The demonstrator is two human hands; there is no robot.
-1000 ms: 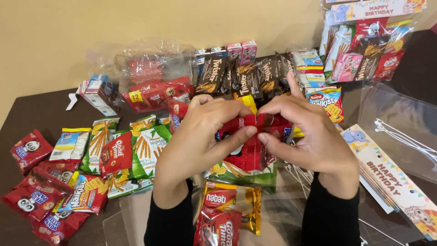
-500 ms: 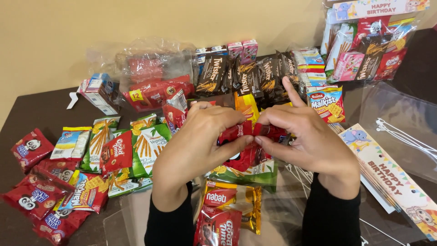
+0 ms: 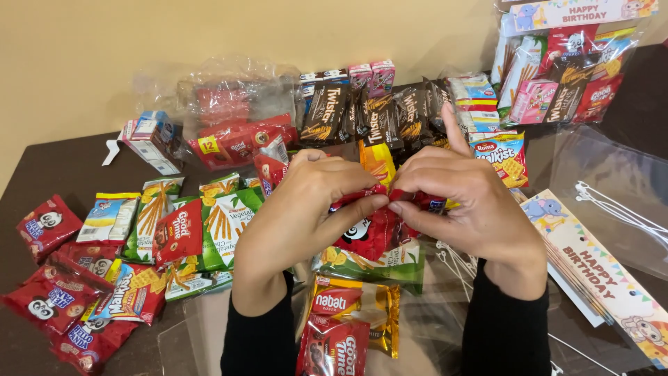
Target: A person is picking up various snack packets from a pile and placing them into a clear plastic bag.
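— Pinching what, exactly, those two hands?

— Both grip one small red foil snack packet with a panda print (image 3: 365, 233). The left hand (image 3: 306, 209) and right hand (image 3: 463, 202) are pressed together, fingertips clamped on the packet's top edge.

— Where is it?

— Held above the middle of the dark brown table (image 3: 62, 163), over a clear plastic bag (image 3: 424, 327) already holding a gold wafer packet (image 3: 358, 303).

— Around it?

— Green stick-biscuit packets (image 3: 226, 226) lie left; dark chocolate-roll packets (image 3: 369, 115) line the far edge; birthday header cards (image 3: 598, 268) lie right.
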